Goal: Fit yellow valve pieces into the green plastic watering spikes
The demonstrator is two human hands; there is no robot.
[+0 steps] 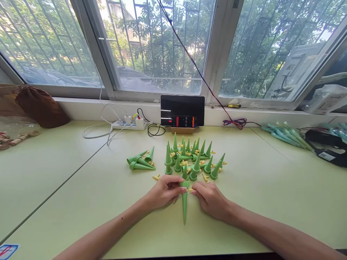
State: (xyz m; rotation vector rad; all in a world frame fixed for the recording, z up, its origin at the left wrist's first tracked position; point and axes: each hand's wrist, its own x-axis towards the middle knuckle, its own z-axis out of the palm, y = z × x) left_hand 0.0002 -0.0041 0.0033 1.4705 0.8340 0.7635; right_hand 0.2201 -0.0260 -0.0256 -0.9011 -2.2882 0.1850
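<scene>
My left hand (pixel 164 192) is closed around the wide end of a green plastic cone spike (pixel 184 204), whose tip points toward me. My right hand (pixel 210 198) pinches a small yellow part (pixel 191 189) right against the side of that spike's wide end. Just beyond my hands stands a cluster of several green cone spikes (pixel 193 159), most upright, with small yellow parts scattered among them. To the left lies a small pile of green spikes (pixel 141 161) on their sides. One loose yellow part (pixel 155 177) lies near my left hand.
A pale green table (pixel 81 187) runs under a window. At the back are a dark screen with a phone (pixel 182 112), a power strip with cables (pixel 129 124), a brown bag (pixel 40 106) at left, and bagged green spikes (pixel 287 135) plus a black object (pixel 326 146) at right.
</scene>
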